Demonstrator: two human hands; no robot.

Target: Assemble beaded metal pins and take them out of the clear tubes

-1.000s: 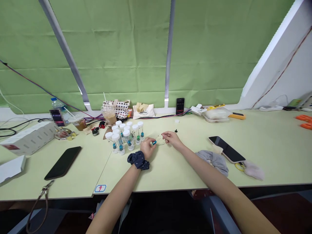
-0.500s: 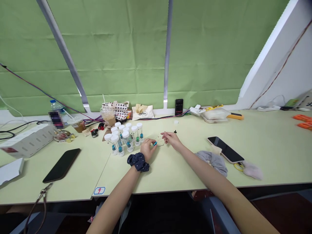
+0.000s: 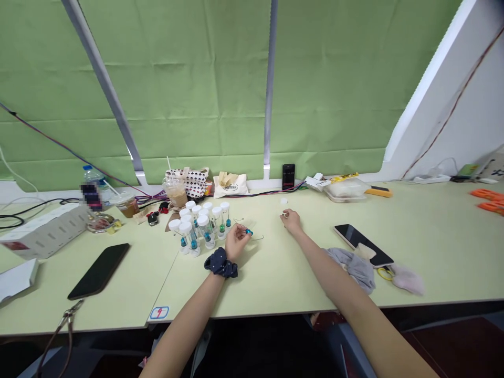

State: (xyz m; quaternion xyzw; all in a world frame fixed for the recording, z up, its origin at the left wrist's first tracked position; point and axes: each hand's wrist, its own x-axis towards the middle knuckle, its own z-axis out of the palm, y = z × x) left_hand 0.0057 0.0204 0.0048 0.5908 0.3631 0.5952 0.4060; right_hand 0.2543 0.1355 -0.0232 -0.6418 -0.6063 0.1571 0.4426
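My left hand (image 3: 236,241) is closed around a small blue piece (image 3: 249,232), which sticks out past the fingertips; its exact kind is too small to tell. A thin bent metal wire (image 3: 258,239) lies just right of it on the table. Left of this hand stand several clear vials with white caps (image 3: 203,220), holding blue or green pieces. My right hand (image 3: 292,222) rests low over the table, thumb and finger pinched at a small black piece (image 3: 282,214), mostly hidden by the fingertips. A loose white cap (image 3: 284,201) lies just beyond it.
A phone (image 3: 289,176) with a lit timer leans at the back. To the right lie another phone (image 3: 364,245), grey cloth (image 3: 354,268) and orange scissors (image 3: 488,194). At left are iced drink cups (image 3: 176,195), a dark phone (image 3: 99,270) and a white box (image 3: 47,231).
My right hand has moved right, away from my left hand, to the small black piece on the table. My left hand keeps the blue piece and has turned slightly.
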